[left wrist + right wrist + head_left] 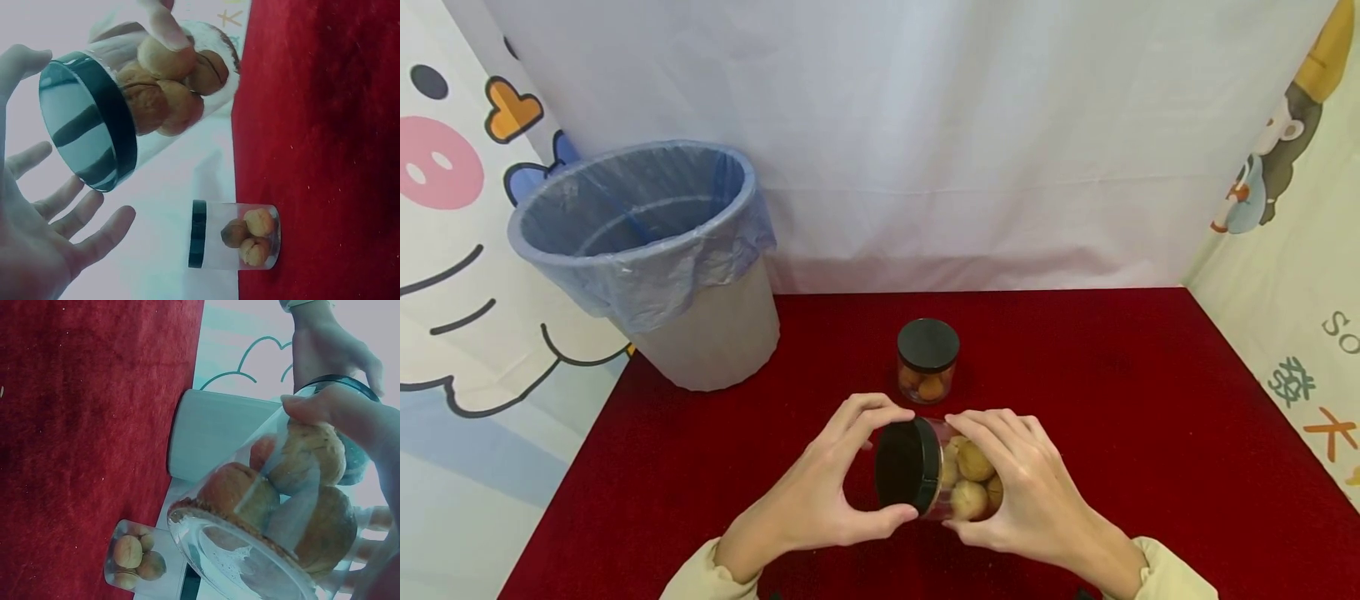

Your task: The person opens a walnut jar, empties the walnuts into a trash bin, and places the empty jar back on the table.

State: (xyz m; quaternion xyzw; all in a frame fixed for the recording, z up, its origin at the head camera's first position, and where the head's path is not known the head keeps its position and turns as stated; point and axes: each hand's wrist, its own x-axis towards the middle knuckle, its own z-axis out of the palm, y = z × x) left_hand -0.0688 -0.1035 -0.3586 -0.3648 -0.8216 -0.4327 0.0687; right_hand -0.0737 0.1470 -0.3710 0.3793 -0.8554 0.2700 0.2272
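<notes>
My right hand (pixel 1026 479) grips a clear jar (pixel 250 506) of walnuts by its body, tipped on its side above the table. Its black lid (pixel 908 468) faces left. Around that lid my left hand (pixel 831 483) is spread in a wide curve, with the thumb tip at the near edge and the fingertips at the far edge. The left wrist view shows the left fingers (pixel 103 240) spread just off the lid's rim. Several walnuts (pixel 169 94) show through the clear wall. Behind the hands stands a smaller-looking second jar (pixel 928 362), black-lidded, also holding walnuts.
A pale bin (pixel 707 333) lined with a blue plastic bag (pixel 700 258) stands at the back left of the red-covered table (pixel 1075 358). White cloth (pixel 970 150) hangs behind, and cartoon-printed cloths flank both sides.
</notes>
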